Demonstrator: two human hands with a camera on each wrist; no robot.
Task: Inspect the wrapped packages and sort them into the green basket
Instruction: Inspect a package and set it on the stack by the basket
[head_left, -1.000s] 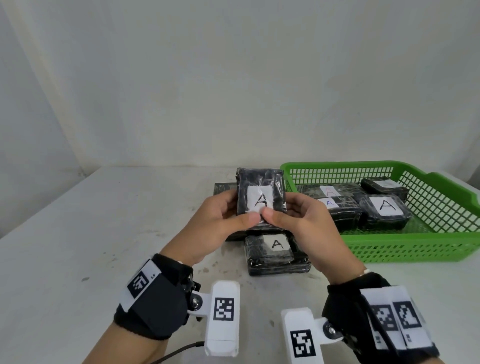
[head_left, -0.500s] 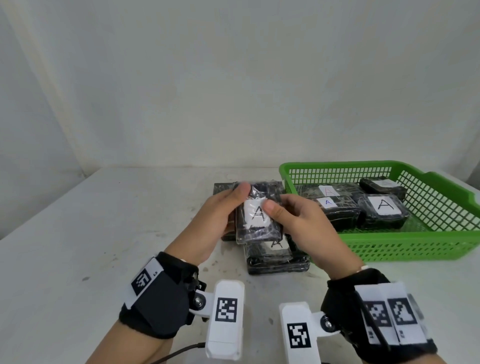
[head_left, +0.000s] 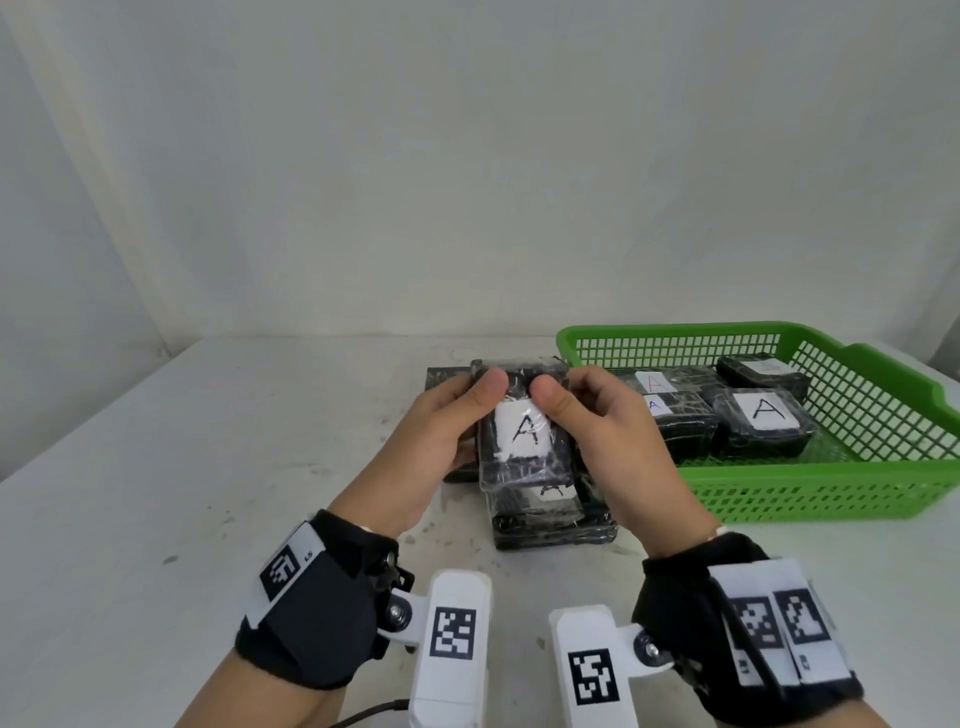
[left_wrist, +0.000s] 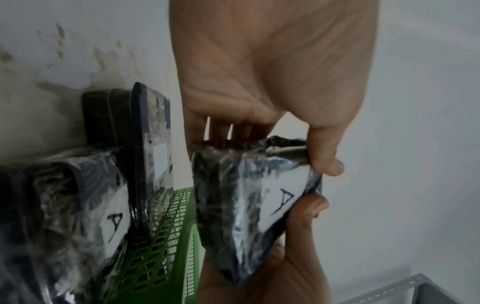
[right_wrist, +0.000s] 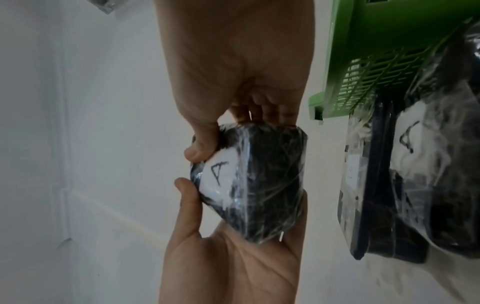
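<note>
Head view: both hands grip one wrapped package (head_left: 522, 431) above the worktop (head_left: 208, 467), left hand (head_left: 441, 441) and right hand (head_left: 608, 441) with thumbs now up on its far top edge; a second ago the thumbs pinched the bottom of the "A" label (head_left: 524, 430) and the face stood upright, now it tilts back, label to camera. Likely inspection nearly done, basket drop next. Green basket (head_left: 883, 467) just right, holding several labelled packages. Another package (head_left: 550, 519) lies on the worktop below.

Left wrist: left hand (left_wrist: 272, 72) curled round the package (left_wrist: 246, 205), thumb on top corner.

Right wrist: right hand (right_wrist: 233, 61) same grip on the package (right_wrist: 259, 185), not yet over the basket (right_wrist: 389, 51).
</note>
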